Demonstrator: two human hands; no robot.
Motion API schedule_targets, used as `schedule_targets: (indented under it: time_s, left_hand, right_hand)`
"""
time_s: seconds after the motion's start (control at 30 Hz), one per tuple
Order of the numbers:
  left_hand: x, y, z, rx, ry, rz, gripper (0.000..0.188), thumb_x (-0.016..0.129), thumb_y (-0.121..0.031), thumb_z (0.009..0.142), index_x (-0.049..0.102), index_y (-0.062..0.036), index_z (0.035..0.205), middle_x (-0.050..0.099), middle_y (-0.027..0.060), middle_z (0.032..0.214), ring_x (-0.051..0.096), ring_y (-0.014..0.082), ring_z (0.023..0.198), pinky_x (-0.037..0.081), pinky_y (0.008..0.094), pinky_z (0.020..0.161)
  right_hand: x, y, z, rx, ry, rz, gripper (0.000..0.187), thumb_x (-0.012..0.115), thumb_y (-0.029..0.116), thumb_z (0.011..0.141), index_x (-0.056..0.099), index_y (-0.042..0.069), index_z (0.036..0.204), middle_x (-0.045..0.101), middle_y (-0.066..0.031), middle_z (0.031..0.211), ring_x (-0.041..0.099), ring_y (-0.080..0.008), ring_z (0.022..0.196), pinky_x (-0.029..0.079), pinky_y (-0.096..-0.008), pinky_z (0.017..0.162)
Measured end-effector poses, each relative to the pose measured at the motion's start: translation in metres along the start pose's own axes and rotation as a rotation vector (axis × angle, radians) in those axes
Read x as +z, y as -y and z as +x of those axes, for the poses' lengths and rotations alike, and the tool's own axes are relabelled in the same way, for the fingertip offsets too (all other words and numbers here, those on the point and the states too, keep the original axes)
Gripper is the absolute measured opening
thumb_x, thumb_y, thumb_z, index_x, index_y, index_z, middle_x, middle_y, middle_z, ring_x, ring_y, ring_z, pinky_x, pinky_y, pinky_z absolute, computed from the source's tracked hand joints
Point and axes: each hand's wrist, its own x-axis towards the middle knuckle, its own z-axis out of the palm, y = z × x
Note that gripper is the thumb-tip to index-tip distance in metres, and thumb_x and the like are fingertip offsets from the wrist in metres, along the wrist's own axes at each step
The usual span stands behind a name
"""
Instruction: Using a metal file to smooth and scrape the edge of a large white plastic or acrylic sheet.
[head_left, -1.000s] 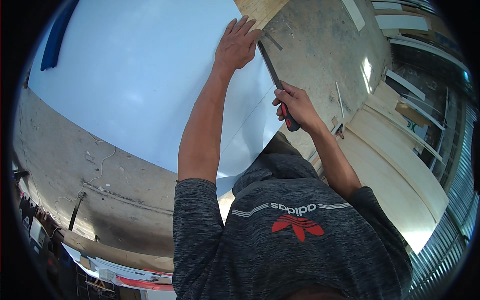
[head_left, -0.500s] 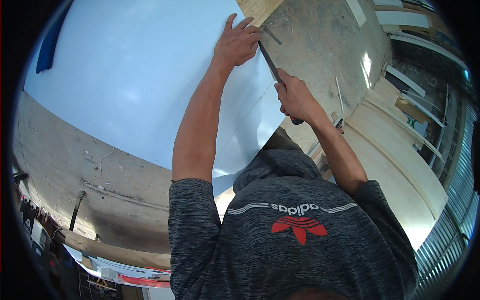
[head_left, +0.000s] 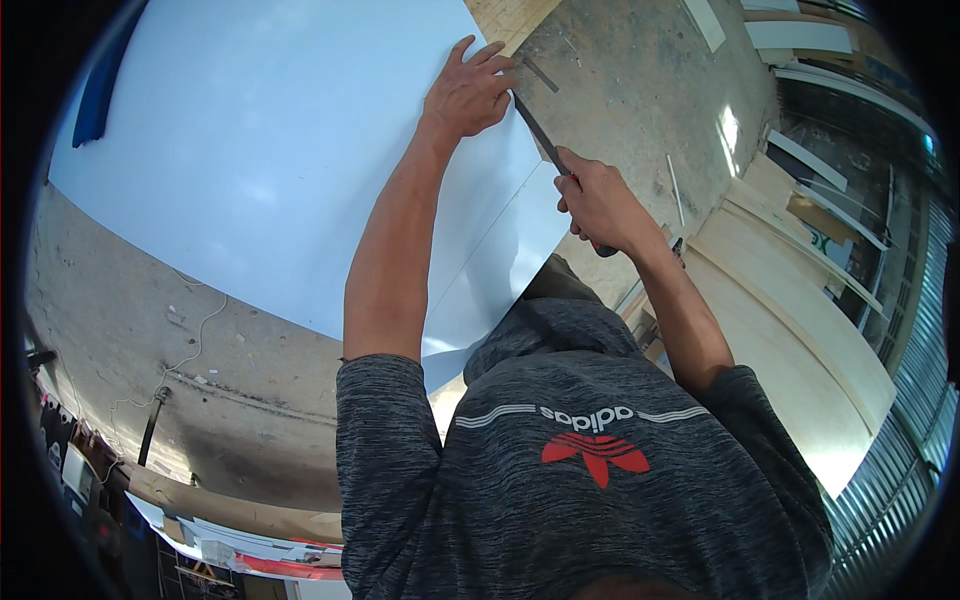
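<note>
My right hand is closed round the handle of a long, narrow, dark file, with a red and black grip end showing below the fist. The blade slants up and left along the right edge of a large white sheet. At the blade's far end, my left hand rests over the sheet's edge. Its thumb side meets the tip, which the fingers partly hide, while the other fingers spread outward. A thin line crosses the sheet near its lower right corner.
A dark blue piece lies on the sheet's far left. Beyond the right edge are a dark strip and a thin pale stick on the concrete floor. Large pale panels lean at the right. A white cord trails at the left.
Both hands and the file have shifted slightly toward me along the sheet's edge. The grip on the file looks the same.
</note>
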Motion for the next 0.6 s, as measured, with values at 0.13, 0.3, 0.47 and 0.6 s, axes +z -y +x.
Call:
schedule_targets:
  time_s: [0.13, 0.3, 0.47, 0.6]
  left_hand:
    - [-0.008, -0.004, 0.006, 0.000, 0.071, 0.009, 0.020, 0.057, -0.016, 0.095, 0.076, -0.0196, 0.103, 0.067, -0.0054, 0.126, 0.049, 0.0166, 0.139, 0.025, 0.0514, 0.123]
    - [-0.011, -0.005, 0.008, 0.000, 0.145, 0.058, 0.020, 0.057, -0.021, 0.096, 0.075, -0.0202, 0.105, 0.067, -0.0050, 0.123, 0.049, 0.0158, 0.138, 0.022, 0.0510, 0.125]
    - [0.002, 0.002, 0.003, 0.025, 0.047, 0.047, 0.021, 0.057, -0.023, 0.096, 0.075, -0.0212, 0.106, 0.066, -0.0045, 0.125, 0.049, 0.0165, 0.137, 0.024, 0.0505, 0.124]
    - [0.005, 0.003, -0.001, 0.050, -0.077, 0.023, 0.020, 0.060, -0.024, 0.094, 0.076, -0.0213, 0.106, 0.066, -0.0039, 0.126, 0.050, 0.0165, 0.135, 0.028, 0.0484, 0.123]
  right_hand:
    - [0.011, -0.027, 0.012, -0.147, -0.078, -0.231, 0.030, 0.048, 0.011, 0.103, 0.054, -0.005, 0.128, 0.064, -0.0153, 0.070, 0.065, -0.0227, 0.053, 0.053, -0.0382, 0.051]
    - [0.020, -0.034, 0.043, -0.218, -0.161, -0.238, 0.025, 0.049, 0.010, 0.102, 0.054, -0.006, 0.121, 0.064, -0.0166, 0.069, 0.066, -0.0249, 0.053, 0.053, -0.0402, 0.051]
    - [0.007, -0.002, 0.052, -0.006, 0.008, -0.011, 0.026, 0.050, 0.010, 0.100, 0.055, -0.009, 0.116, 0.068, -0.0352, 0.096, 0.067, -0.0527, 0.089, 0.053, -0.0549, 0.080]
    - [0.003, -0.007, 0.023, -0.091, -0.061, -0.088, 0.025, 0.049, 0.010, 0.100, 0.055, -0.008, 0.116, 0.069, -0.0337, 0.096, 0.068, -0.0518, 0.086, 0.053, -0.0547, 0.078]
